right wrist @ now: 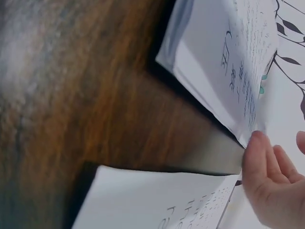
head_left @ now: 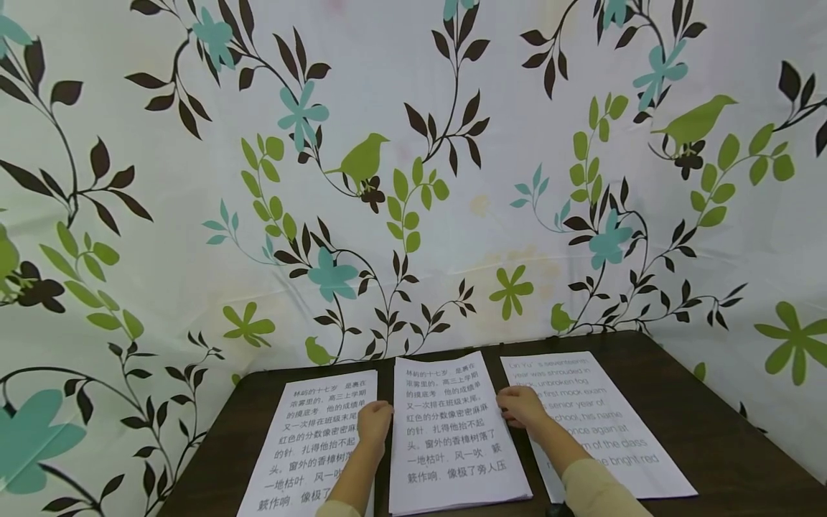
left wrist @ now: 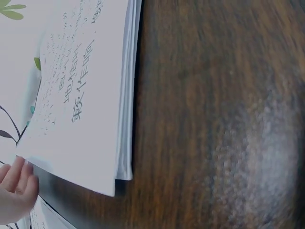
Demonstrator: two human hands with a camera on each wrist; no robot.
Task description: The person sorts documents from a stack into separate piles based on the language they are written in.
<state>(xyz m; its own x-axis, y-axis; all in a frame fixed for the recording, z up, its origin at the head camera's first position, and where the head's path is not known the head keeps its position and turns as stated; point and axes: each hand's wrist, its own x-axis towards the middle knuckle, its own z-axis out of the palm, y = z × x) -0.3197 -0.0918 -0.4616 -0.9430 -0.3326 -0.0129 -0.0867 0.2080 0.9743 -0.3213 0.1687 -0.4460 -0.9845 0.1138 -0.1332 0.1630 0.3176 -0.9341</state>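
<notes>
A stack of white paper sheets (head_left: pixel 446 431) printed with Chinese characters lies on the dark table between my hands. My left hand (head_left: pixel 375 424) is at its left edge; in the left wrist view the fingertips (left wrist: pixel 18 164) are right at the paper's side, fingers loosely bent. On the opposite side my right hand (head_left: pixel 522 407) touches the right edge. The right wrist view shows those fingers (right wrist: pixel 257 148) fairly straight, tips against the stack's border (right wrist: pixel 205 90). Several sheet layers show along the near edge (left wrist: pixel 125 143), slightly uneven.
Left of the middle stack lies another Chinese-printed paper (head_left: pixel 304 438), partly covered by my left forearm. English-printed paper (head_left: pixel 601 431) lies to the right, partly behind my right forearm. The dark wooden table (head_left: pixel 698 424) meets a patterned cloth (head_left: pixel 426 215) at the back.
</notes>
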